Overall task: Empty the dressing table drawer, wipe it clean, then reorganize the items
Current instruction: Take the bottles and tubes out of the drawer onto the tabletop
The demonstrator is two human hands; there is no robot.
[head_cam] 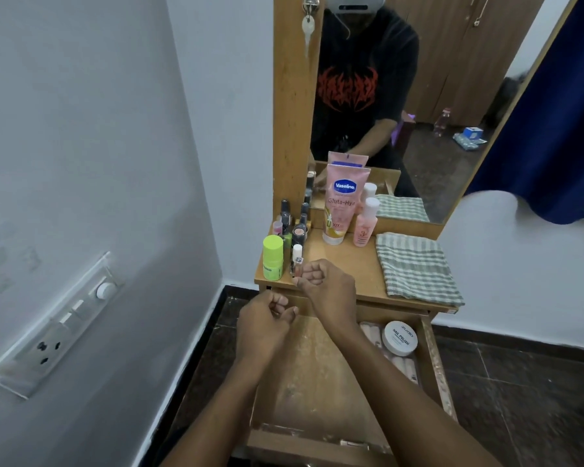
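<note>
The wooden drawer [304, 375] is pulled out below the dressing table top [344, 264]; its dusty floor is mostly bare. A white round nail polish jar [400, 338] and pale pink packets [373, 335] lie at its back right. My right hand [327, 284] is curled over the table's front edge, thumb beside the base of a small white-capped bottle [297, 259] standing there; I cannot tell if they touch. My left hand [267, 320] hovers curled over the drawer's back left, nothing visible in it. A folded striped cloth [415, 267] lies on the top's right side.
On the top's left stand a green roll-on [272, 257] and several dark nail polish bottles [292, 220]. A pink Vaseline tube [339, 203] and a pink bottle [364, 224] lean against the mirror [418, 96]. A wall with a switch panel [58, 325] is left, a blue curtain [553, 112] right.
</note>
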